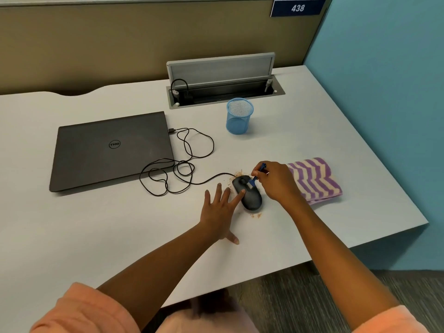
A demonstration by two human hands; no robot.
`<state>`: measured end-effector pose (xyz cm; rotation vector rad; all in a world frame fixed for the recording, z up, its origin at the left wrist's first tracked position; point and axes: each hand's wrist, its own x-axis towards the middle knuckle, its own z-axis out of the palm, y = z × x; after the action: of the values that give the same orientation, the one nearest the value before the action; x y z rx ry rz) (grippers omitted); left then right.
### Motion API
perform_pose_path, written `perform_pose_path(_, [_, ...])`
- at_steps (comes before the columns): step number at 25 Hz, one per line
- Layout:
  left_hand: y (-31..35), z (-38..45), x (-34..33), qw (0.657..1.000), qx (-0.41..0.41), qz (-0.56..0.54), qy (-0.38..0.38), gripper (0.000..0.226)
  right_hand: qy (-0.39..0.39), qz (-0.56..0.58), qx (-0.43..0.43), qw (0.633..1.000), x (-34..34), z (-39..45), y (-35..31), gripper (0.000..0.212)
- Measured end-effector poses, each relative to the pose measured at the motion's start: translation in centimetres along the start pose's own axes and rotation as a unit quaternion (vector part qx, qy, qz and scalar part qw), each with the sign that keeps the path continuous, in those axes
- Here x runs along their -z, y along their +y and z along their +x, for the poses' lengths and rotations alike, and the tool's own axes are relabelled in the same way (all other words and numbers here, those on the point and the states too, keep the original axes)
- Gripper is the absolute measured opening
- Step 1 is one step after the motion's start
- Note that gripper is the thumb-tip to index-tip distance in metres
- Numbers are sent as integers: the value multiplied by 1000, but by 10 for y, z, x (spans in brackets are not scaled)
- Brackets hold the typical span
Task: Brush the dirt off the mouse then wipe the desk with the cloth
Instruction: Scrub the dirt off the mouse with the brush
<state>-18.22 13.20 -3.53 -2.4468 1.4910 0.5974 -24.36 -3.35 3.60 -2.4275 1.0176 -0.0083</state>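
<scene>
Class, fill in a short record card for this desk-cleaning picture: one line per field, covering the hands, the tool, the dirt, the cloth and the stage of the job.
Left hand: open, fingertip steadying the mouse
Right hand: holds a small blue brush on the mouse
Dirt: brown crumbs on the desk around the mouse
Cloth: striped, folded, untouched, right of the mouse
Stage: brushing; wiping not yet begun

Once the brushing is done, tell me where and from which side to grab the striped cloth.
Take the striped cloth by its near edge, where the folded layers stack into a thick lip, probably the easiest part to pinch. Come from the right with the right hand, which is beside it but now holds the blue brush. The cloth lies flat on the desk, right of the mouse.
</scene>
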Motion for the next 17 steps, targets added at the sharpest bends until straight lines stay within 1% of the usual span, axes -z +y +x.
perform_pose_path(1, [0,0,0,1000,1,-1,-2,140,-13,-12,1,1000,0,-3,2,22])
perform_pose_path(3, [0,0,0,1000,1,1,-3,140,-70,-62,6,996,1,-8,9,21])
perform_pose_path(4, [0,0,0,1000,0,2,-4,140,-74,-59,3,995,2,-12,12,21])
perform_pose_path(5, [0,0,0,1000,-1,3,-5,140,-59,-39,-1,997,3,-14,12,21])
perform_pose_path(7, [1,0,0,1000,-1,2,-6,140,2,36,-10,999,3,-19,9,23])
perform_pose_path(8, [1,0,1,1000,1,3,-8,140,21,59,-10,998,2,-21,7,24])
perform_pose_path(9, [1,0,1,1000,3,4,-10,141,15,67,-6,998,2,-23,7,24])
perform_pose_path(12, [2,0,0,1000,5,6,-3,142,-70,9,5,998,1,-30,13,26])
perform_pose_path(13, [2,-1,0,1000,5,8,-1,142,-76,0,2,997,1,-32,15,28])
perform_pose_path(14, [2,0,0,1000,4,8,-1,142,-63,8,2,998,2,-32,15,28])
perform_pose_path(16, [2,0,1,1000,4,6,-2,142,-8,49,7,999,1,-34,13,26])
perform_pose_path(17, [3,0,1,1000,5,8,-3,142,3,56,6,998,0,-35,12,26])
